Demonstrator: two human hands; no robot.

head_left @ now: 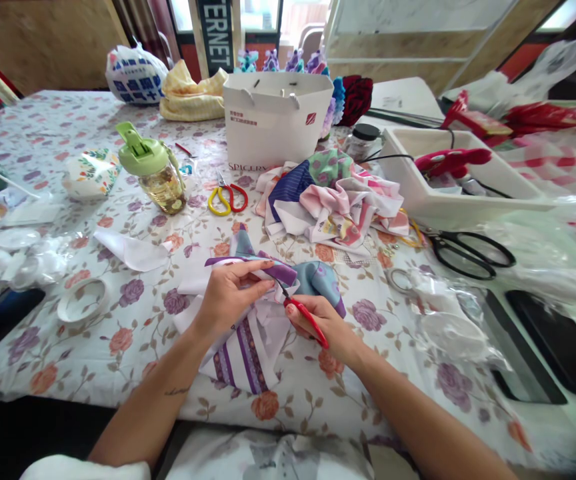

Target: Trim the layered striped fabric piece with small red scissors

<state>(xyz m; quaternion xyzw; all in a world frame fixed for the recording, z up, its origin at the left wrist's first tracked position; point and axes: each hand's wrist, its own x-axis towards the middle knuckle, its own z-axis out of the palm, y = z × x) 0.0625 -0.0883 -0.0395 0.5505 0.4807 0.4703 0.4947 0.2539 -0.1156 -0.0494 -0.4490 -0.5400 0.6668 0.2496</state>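
Observation:
My left hand (231,297) pinches a folded piece of purple-striped white and teal fabric (245,350) near its top edge. My right hand (318,327) grips small red-handled scissors (308,319), whose tips reach into the fabric's folds by my left fingers. The blades are mostly hidden by the cloth and my fingers. Both hands work just above the floral tablecloth (83,353). A crumpled heap of patterned fabric scraps (333,203) lies beyond them.
Yellow-and-red-handled scissors (227,198) lie beyond my hands, and black-handled scissors (468,255) lie to the right. A white paper bag (275,113), a green-lidded water bottle (153,170), a white tray (448,173) and clear plastic wrapping (448,320) stand around the table.

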